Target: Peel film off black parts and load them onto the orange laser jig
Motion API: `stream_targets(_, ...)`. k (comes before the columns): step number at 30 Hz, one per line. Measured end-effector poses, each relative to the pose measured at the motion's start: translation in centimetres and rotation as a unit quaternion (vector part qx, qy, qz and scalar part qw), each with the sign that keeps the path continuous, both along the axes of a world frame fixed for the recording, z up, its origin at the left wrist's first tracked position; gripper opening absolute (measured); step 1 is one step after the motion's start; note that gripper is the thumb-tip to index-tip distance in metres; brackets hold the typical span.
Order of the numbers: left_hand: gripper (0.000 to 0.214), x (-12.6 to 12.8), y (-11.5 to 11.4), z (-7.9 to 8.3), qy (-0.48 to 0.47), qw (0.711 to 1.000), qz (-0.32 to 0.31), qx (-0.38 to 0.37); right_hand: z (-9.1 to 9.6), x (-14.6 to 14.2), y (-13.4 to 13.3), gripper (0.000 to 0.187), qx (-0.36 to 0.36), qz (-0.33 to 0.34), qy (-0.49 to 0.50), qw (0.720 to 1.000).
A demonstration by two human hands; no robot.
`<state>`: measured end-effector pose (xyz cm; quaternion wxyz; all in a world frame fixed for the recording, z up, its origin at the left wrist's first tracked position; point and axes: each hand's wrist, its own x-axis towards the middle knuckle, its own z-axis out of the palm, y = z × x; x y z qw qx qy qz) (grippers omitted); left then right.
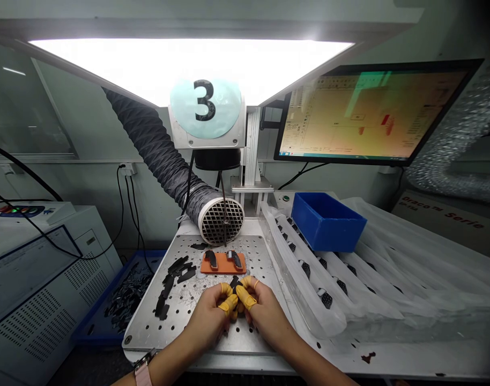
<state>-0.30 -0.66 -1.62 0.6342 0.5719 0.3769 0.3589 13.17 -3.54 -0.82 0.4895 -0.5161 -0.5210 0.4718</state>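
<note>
My left hand (213, 311) and my right hand (259, 305) meet over the perforated metal plate (205, 336), with yellow finger cots on several fingertips. Between them they pinch a small black part (236, 283), mostly covered by my fingers. Just beyond my hands lies an orange fixture block (223, 268). Two curved parts sit on it, a plain dark one (210, 259) at left and one with a patterned face (234, 259) at right. A scattered row of flat black pieces (168, 287) lies on the plate to the left.
Behind the fixture stands a grille-ended exhaust duct (221, 221) beneath a machine head (208, 120). On the right, a blue bin (328, 222) rests on white foam sheets (287, 279) holding patterned parts. A blue tray (104, 327) of black pieces is low at left. A monitor (369, 115) hangs behind.
</note>
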Motion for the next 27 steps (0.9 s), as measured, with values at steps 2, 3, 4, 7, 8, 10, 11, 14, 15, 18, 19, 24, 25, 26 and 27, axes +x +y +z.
stream_targets(2, 0.018, -0.03, 0.0, -0.07, 0.0, 1.0, -0.001, 0.001, 0.06, -0.01, 0.02, 0.011, -0.001, 0.002, 0.0, 1.0)
stream_targets(3, 0.019, -0.04, 0.01, -0.06, -0.002, 1.0, -0.002, 0.001, 0.1, -0.01, 0.02, 0.011, -0.001, 0.003, 0.0, 1.0)
stream_targets(4, 0.019, -0.04, 0.02, -0.03, -0.003, 1.0, -0.001, 0.0, 0.15, -0.02, 0.01, 0.011, -0.001, 0.005, 0.0, 1.0)
stream_targets(7, 0.019, -0.02, 0.09, 0.12, -0.004, 1.0, -0.004, 0.0, 0.31, -0.04, -0.08, 0.01, -0.005, 0.007, -0.001, 1.0)
stream_targets(8, 0.019, -0.01, 0.11, 0.15, -0.002, 1.0, -0.004, 0.001, 0.35, -0.05, -0.12, 0.01, -0.006, 0.008, -0.001, 1.0)
stream_targets(10, 0.019, 0.01, 0.13, 0.19, 0.0, 1.0, -0.006, 0.002, 0.39, -0.06, -0.17, 0.009, -0.007, 0.006, -0.001, 1.0)
stream_targets(11, 0.019, 0.02, 0.12, 0.19, 0.0, 1.0, -0.007, 0.002, 0.38, -0.07, -0.18, 0.009, -0.006, 0.005, -0.001, 1.0)
stream_targets(14, 0.019, 0.05, 0.07, 0.18, -0.005, 1.0, -0.005, -0.001, 0.32, -0.09, -0.14, 0.01, -0.004, 0.003, 0.003, 1.0)
stream_targets(15, 0.019, 0.06, 0.06, 0.18, -0.007, 1.0, -0.004, -0.003, 0.28, -0.09, -0.13, 0.01, -0.005, 0.003, 0.004, 1.0)
stream_targets(18, 0.019, 0.07, 0.04, 0.22, -0.011, 1.0, -0.002, -0.003, 0.19, -0.1, -0.12, 0.012, -0.004, 0.002, 0.003, 1.0)
stream_targets(19, 0.02, 0.08, 0.04, 0.24, -0.011, 1.0, -0.002, -0.003, 0.18, -0.1, -0.12, 0.012, -0.004, 0.002, 0.002, 1.0)
stream_targets(24, 0.019, 0.11, 0.07, 0.24, -0.011, 1.0, 0.002, -0.005, 0.32, -0.12, -0.11, 0.013, -0.008, 0.001, -0.001, 1.0)
stream_targets(25, 0.019, 0.11, 0.07, 0.21, -0.011, 1.0, 0.002, -0.004, 0.33, -0.12, -0.1, 0.014, -0.008, 0.001, 0.0, 1.0)
stream_targets(26, 0.02, 0.1, 0.08, 0.19, -0.01, 1.0, 0.003, -0.003, 0.33, -0.12, -0.09, 0.014, -0.007, 0.002, 0.002, 1.0)
stream_targets(27, 0.02, 0.1, 0.08, 0.16, -0.009, 1.0, 0.003, -0.002, 0.3, -0.11, -0.08, 0.014, -0.006, 0.002, 0.003, 1.0)
